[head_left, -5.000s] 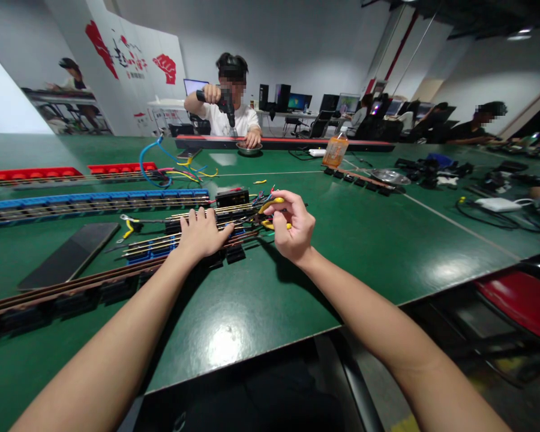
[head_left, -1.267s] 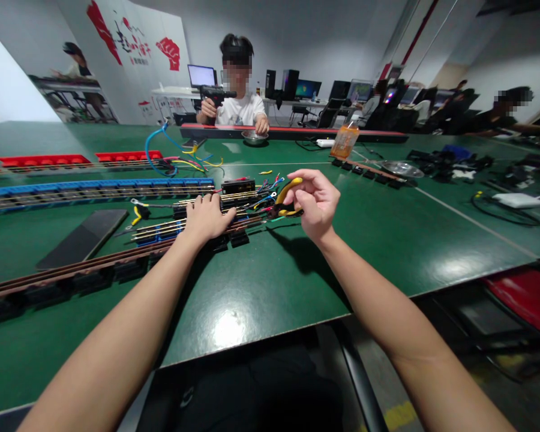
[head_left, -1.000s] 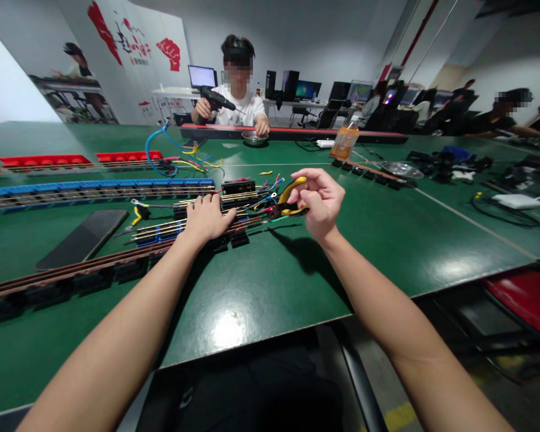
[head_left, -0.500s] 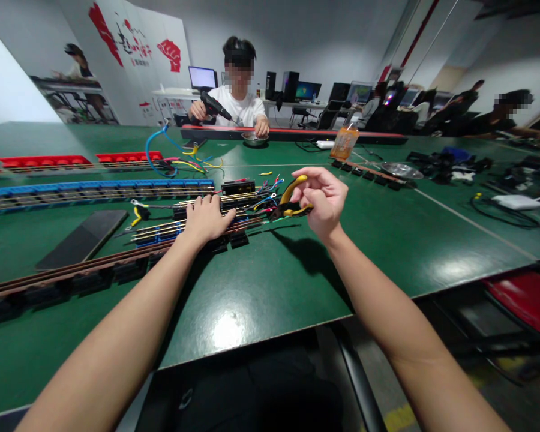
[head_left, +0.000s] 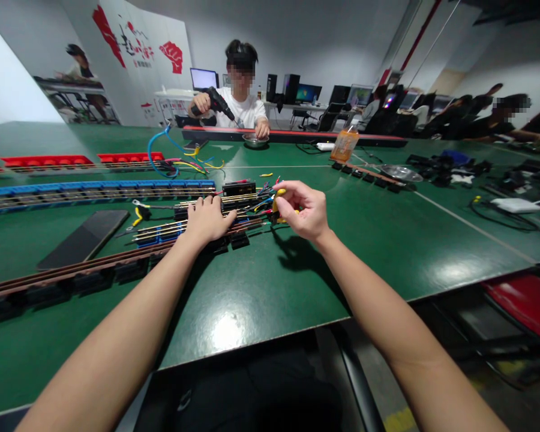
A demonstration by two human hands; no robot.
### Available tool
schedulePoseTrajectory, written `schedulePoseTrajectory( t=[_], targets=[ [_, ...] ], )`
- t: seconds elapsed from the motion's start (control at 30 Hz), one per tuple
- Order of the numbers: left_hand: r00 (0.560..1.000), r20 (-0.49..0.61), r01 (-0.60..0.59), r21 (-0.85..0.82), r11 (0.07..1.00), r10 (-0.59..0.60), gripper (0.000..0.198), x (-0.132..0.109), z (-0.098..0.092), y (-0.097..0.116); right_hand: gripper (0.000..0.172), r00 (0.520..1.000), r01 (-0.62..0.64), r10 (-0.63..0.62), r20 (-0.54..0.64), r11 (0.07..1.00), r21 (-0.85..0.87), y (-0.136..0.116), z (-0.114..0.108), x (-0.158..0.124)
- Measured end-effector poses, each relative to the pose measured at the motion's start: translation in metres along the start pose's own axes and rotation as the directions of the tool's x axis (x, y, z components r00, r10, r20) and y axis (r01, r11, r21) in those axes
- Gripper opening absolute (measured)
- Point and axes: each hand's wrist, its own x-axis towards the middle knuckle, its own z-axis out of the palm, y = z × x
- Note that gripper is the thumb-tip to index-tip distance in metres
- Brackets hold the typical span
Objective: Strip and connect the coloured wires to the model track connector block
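My left hand [head_left: 207,221] lies flat with its fingers spread over a bundle of metal rods in blue and black holders [head_left: 164,233]. In my right hand [head_left: 305,211] are yellow-handled pliers [head_left: 277,204], gripped at the right end of the bundle. Coloured wires [head_left: 263,203] with small metal lugs stick out there, next to the pliers. The jaws are mostly hidden, so I cannot tell whether they are closed on a wire. A black block [head_left: 238,188] sits behind the bundle, and a yellow-sleeved lug [head_left: 137,217] lies at its left end.
A dark phone-like slab [head_left: 83,240] lies left, between a long brown rail [head_left: 78,270] and a blue rail [head_left: 94,192]. Across the green table [head_left: 261,300], a person holds a power drill [head_left: 220,103] by a metal bowl [head_left: 255,141]. An orange bottle [head_left: 344,144] stands to the right.
My right hand has moved left and slightly down with the pliers, closer to the wire ends, and their handles look closer together. My left hand has stayed in place.
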Motion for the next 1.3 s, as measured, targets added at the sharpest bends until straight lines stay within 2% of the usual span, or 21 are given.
schedulePoseTrajectory(
  t=[0.1, 0.27, 0.37, 0.47, 0.6, 0.77, 0.87, 1.0, 1.13, 1.3],
  targets=[
    [1.0, 0.004, 0.002, 0.002, 1.0, -0.002, 0.067, 0.0, 0.0, 0.0, 0.022, 0.991, 0.059, -0.048, 0.122, 0.994, -0.094, 0.001, -0.003, 0.002],
    [1.0, 0.001, 0.004, 0.0, 1.0, -0.004, 0.065, 0.001, 0.002, 0.0, 0.021, 0.988, 0.111, -0.091, 0.122, 0.98, -0.166, 0.004, -0.009, 0.009],
    [1.0, -0.003, 0.0, -0.001, 1.0, 0.0, 0.065, 0.002, 0.002, 0.0, 0.027, 0.976, 0.051, -0.026, 0.216, 0.992, -0.114, 0.008, -0.011, 0.01],
    [1.0, -0.008, 0.002, 0.005, 1.0, -0.002, 0.064, 0.001, 0.003, 0.0, 0.03, 0.947, -0.086, 0.073, 0.314, 0.996, 0.027, 0.014, -0.009, 0.008],
    [1.0, -0.013, 0.009, 0.011, 1.0, -0.009, 0.064, 0.001, 0.003, 0.001, 0.025, 0.977, -0.152, 0.124, 0.172, 0.975, 0.161, 0.022, -0.004, 0.004],
    [1.0, -0.017, -0.002, 0.011, 1.0, 0.002, 0.064, 0.0, 0.002, 0.001, 0.024, 0.981, -0.191, 0.184, 0.062, 0.971, 0.143, 0.023, 0.003, 0.004],
    [1.0, -0.01, 0.008, 0.011, 1.0, -0.008, 0.065, 0.001, 0.002, 0.001, 0.027, 0.972, -0.221, 0.228, -0.055, 0.968, 0.116, 0.02, 0.009, 0.002],
    [1.0, -0.01, 0.005, 0.0, 1.0, -0.005, 0.065, 0.001, 0.003, 0.001, 0.034, 0.936, -0.274, 0.271, -0.223, 0.962, 0.017, 0.01, 0.019, -0.003],
    [1.0, -0.012, 0.001, -0.003, 1.0, -0.001, 0.065, 0.002, 0.005, 0.0, 0.042, 0.918, -0.316, 0.299, -0.26, 0.948, -0.026, 0.001, 0.023, -0.006],
    [1.0, -0.019, -0.004, -0.007, 1.0, 0.004, 0.064, 0.003, 0.006, -0.002, 0.039, 0.934, -0.295, 0.258, -0.249, 0.948, -0.123, -0.008, 0.023, -0.009]
  ],
)
